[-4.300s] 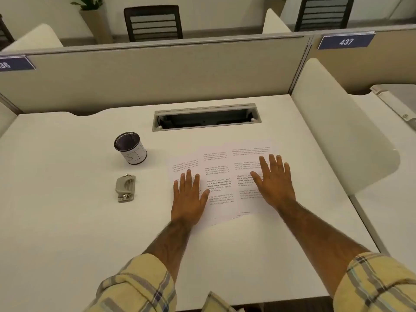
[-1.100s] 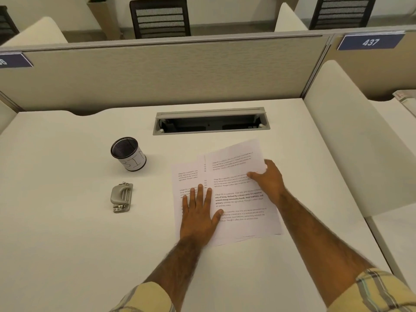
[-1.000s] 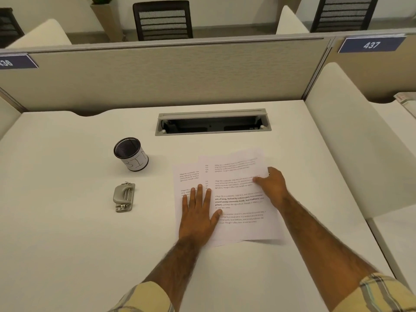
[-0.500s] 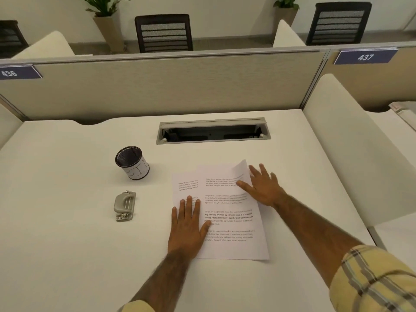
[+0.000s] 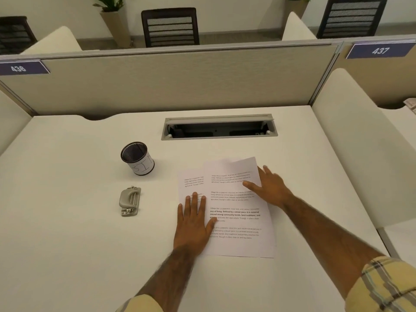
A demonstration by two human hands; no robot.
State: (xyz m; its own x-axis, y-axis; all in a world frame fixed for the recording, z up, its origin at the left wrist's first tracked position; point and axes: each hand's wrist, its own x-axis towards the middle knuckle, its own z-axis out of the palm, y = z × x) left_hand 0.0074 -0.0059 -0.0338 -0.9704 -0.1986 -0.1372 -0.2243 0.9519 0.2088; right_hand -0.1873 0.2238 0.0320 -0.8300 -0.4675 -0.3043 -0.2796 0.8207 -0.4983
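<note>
Several printed sheets (image 5: 236,212) lie overlapped on the white desk (image 5: 67,244) in front of you, just right of centre, with the top one shifted right of the one beneath. Your left hand (image 5: 193,224) presses flat on the near left part of the stack, fingers straight and together, gripping nothing. Your right hand (image 5: 270,188) sits at the far right edge of the top sheet, thumb on the print and fingers spread past the edge. Blur hides whether it pinches the paper, so you cannot tell. The far right corner of that sheet curls up slightly. Well to the left stand a mesh cup (image 5: 137,158) and, nearer you, a hole punch (image 5: 130,201).
</note>
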